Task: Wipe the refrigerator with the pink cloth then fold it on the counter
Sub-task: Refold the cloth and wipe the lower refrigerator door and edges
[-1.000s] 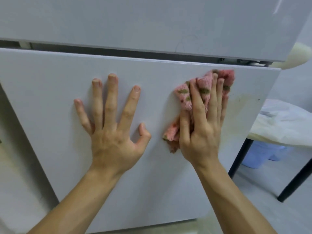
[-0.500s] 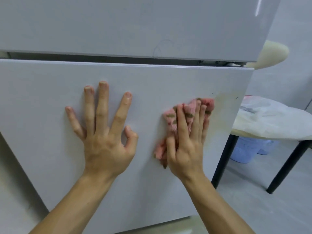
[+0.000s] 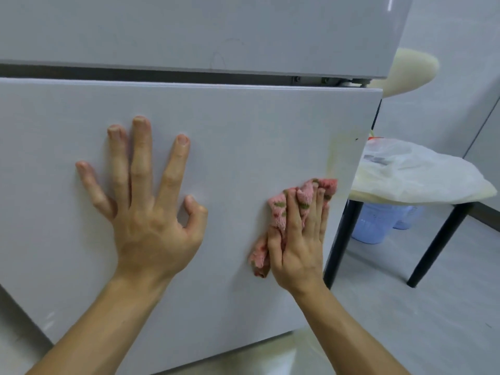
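Two hands | left hand [image 3: 151,228] fingers splayed on refrigerator [image 3: 243,147] | right hand [image 3: 300,247] fingers pressing one pink cloth [image 3: 281,209]

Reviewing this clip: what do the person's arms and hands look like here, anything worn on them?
Both forearms are bare, with no sleeves in view. The left hand and right hand wear no gloves, rings, watch or bracelet. The fingers have short, unpainted nails.

Black-legged table [image 3: 443,236], grey floor [image 3: 405,307]

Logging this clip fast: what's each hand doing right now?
Left hand: open, fingers spread flat on the refrigerator door, holding nothing.
Right hand: pressing the bunched pink cloth against the door.
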Demonstrator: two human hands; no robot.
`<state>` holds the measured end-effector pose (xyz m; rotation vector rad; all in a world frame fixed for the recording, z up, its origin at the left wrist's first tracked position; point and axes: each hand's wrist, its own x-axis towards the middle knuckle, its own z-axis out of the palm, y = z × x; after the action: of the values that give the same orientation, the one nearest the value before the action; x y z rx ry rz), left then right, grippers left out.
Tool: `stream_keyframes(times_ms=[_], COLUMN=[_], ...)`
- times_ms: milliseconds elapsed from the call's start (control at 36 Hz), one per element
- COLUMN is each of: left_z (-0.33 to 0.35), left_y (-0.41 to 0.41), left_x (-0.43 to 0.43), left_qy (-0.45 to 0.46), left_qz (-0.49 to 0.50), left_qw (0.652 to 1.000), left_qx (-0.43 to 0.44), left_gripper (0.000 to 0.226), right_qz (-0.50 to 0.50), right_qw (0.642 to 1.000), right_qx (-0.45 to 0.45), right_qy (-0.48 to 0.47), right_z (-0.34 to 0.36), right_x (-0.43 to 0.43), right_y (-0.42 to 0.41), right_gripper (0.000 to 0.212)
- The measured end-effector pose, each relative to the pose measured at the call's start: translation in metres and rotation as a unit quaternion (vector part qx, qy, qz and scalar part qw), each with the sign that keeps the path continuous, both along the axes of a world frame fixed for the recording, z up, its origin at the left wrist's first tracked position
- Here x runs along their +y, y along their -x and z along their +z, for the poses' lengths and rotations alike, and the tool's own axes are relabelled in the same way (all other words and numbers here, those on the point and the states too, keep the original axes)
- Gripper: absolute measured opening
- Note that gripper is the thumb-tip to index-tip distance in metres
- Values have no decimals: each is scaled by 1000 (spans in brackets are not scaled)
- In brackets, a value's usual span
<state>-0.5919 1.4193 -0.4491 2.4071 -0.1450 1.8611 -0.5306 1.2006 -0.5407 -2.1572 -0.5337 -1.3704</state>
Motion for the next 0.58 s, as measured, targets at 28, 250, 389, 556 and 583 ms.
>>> stream_keyframes(times_ms=[28, 250, 389, 556, 583], left_z=[-1, -8, -10, -12, -12], left_y=[-1, -7, -10, -11, -11], left_x=[-3, -22, -21, -23, -23], left_qy=[-9, -23, -27, -20, -18], left_qz=[-3, -9, -2, 1, 1], left_qw=[1000, 1000, 1000, 1000, 1000], left_qx=[0, 4, 6, 2, 2], left_gripper=[71, 74, 74, 77, 77], right_qz=[4, 25, -2, -15, -17], right_qw=[1000, 999, 998, 995, 996], right_qx=[0, -18, -56, -26, -13], right_qy=[3, -17, -42, -100, -88], right_z=[5, 124, 144, 40, 22], right_x=[0, -8, -6, -11, -14], right_y=[0, 4, -3, -10, -8], right_gripper=[68, 69, 67, 60, 61])
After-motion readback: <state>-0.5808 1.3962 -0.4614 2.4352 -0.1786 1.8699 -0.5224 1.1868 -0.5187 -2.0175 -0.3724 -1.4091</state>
